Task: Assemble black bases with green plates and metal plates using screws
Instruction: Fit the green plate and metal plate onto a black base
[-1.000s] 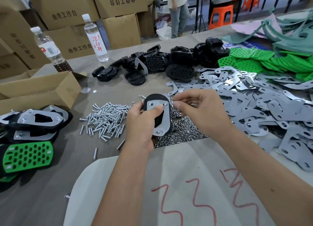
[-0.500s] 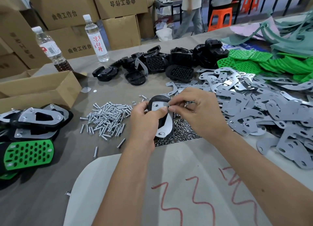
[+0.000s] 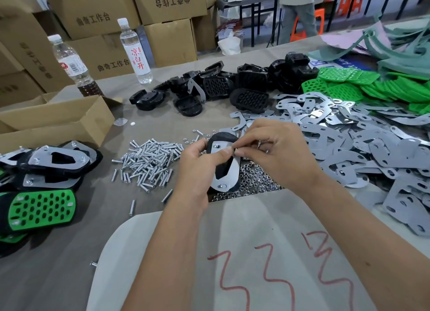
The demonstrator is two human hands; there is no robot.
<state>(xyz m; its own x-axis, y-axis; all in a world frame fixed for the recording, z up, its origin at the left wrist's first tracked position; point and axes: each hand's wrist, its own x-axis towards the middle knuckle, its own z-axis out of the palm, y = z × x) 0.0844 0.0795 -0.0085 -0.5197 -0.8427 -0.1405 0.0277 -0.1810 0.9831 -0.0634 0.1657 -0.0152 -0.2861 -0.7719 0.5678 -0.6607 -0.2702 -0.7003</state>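
Observation:
My left hand (image 3: pixel 199 164) grips a black base (image 3: pixel 221 138) with a metal plate (image 3: pixel 229 173) laid on its face, held upright above a heap of nuts (image 3: pixel 253 185). Its thumb presses on the plate. My right hand (image 3: pixel 274 152) pinches something small, likely a nut, at the plate's upper right corner; the piece itself is hidden by the fingertips. A screw pile (image 3: pixel 149 159) lies left of the hands. Loose black bases (image 3: pixel 209 89) lie at the back, metal plates (image 3: pixel 349 143) at the right, green plates (image 3: pixel 363 87) at the far right.
Finished assemblies (image 3: pixel 41 185) are stacked at the left edge beside an open cardboard box (image 3: pixel 53 122). Two bottles (image 3: pixel 135 52) stand at the back left. A grey sheet with red scribbles (image 3: pixel 267 252) lies in front of me. A person walks behind the table.
My right hand has moved left onto the plate's upper corner and its fingers now pinch there. The base tilted slightly in my left hand. The person in the background walked to the right.

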